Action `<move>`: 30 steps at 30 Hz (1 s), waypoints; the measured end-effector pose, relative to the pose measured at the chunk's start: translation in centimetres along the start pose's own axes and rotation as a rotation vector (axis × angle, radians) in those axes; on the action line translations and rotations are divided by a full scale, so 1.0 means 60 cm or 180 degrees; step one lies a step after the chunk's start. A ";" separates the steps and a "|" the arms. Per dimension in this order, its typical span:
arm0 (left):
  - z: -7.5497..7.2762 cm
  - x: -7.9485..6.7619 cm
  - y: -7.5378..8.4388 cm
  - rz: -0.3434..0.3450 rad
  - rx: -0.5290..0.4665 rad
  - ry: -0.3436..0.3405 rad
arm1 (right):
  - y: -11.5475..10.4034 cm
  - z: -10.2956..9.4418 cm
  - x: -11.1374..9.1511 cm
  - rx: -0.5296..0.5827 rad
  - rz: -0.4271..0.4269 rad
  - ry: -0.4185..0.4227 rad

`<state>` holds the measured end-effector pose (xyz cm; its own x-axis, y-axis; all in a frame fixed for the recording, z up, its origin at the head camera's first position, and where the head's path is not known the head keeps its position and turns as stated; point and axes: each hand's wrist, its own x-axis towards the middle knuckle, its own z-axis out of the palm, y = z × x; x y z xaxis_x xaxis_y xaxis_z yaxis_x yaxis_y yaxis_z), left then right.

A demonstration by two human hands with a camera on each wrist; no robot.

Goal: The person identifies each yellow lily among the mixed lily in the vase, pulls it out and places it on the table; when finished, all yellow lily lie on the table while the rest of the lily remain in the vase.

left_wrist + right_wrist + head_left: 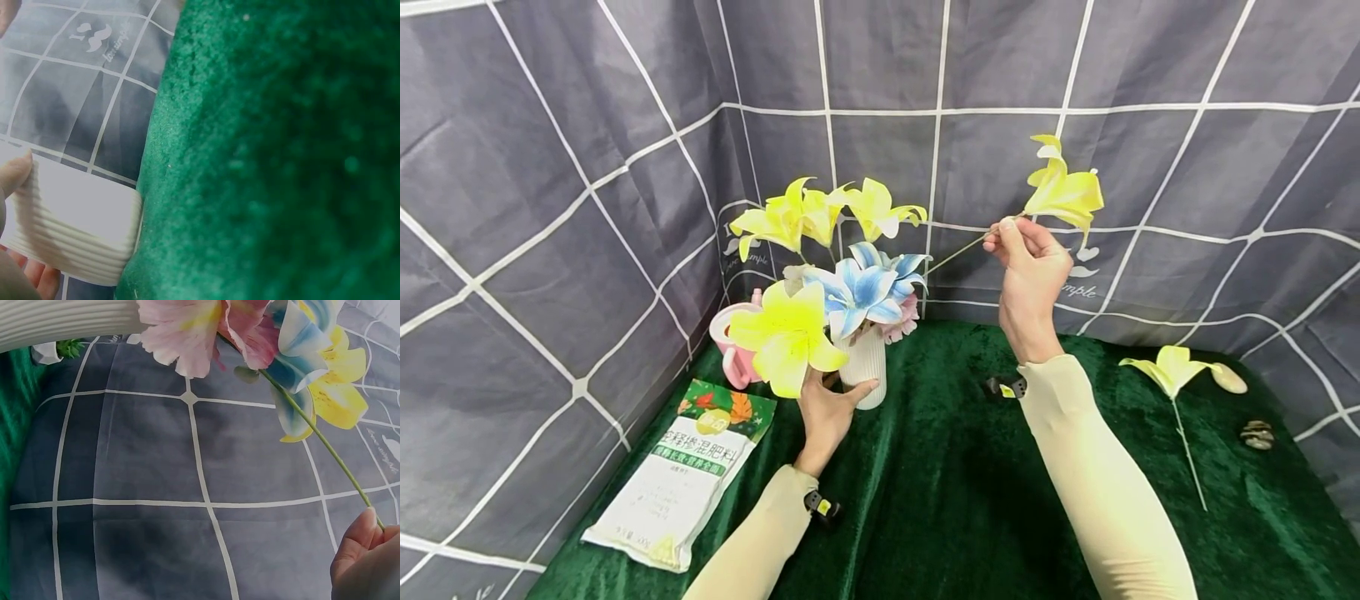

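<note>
Standing on the green cloth [947,483], the white ribbed vase [871,367] held a crowded bunch: three yellow lilies [782,221] at the back, a large yellow lily [790,337] leaning out over the front left, blue-and-white lilies [857,292] in the middle and a pink flower [904,322] low at the right side. Behind the front lily, a pink mug [720,335] was partly covered, so what lay in it could not be told. A white and green bag [681,475], printed with lettering, lay flat at the left. The person's left hand [827,408] was clamped around the lower part of the vase, thumb spread across its near side. The right hand [1033,279], raised well apart from the left, pinched the loose lily [1066,196] between thumb and fingers just under its bloom. That lily was yellow with curled petals, sitting up and to the right of the vase; its thin green stem [962,252] slanted down among the blue and pink blooms, where its end was hidden. Another yellow lily [1172,372] lay on the cloth at the right, close to a pale stone [1228,378] and a striped stone [1257,435].
</note>
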<state>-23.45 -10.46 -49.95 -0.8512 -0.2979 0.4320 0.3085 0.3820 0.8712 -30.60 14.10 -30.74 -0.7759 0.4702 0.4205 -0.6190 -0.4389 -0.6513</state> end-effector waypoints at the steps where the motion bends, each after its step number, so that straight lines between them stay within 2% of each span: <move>1: 0.000 0.000 0.000 -0.0009 0.0026 0.0003 | 0.000 -0.001 0.000 -0.0007 0.0011 0.0010; 6: -0.001 -0.001 0.002 -0.0008 0.0158 0.0031 | 0.003 -0.003 0.002 0.0040 0.0040 0.0013; 14: 0.001 0.002 0.003 -0.0095 0.0090 0.0029 | 0.004 -0.007 0.009 -0.0001 0.0179 -0.0004; 22: 0.003 0.002 0.003 -0.0069 0.0206 0.0096 | 0.005 -0.015 0.014 0.0108 0.0272 0.0130; 30: 0.003 0.002 0.006 -0.0104 0.0279 0.0102 | 0.002 -0.020 0.017 0.0138 0.0299 0.0124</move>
<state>-23.50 -10.21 -49.66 -0.8458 -0.3388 0.4121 0.2411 0.4464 0.8618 -31.32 15.48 -31.15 -0.8260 0.4545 0.3334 -0.5490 -0.5147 -0.6585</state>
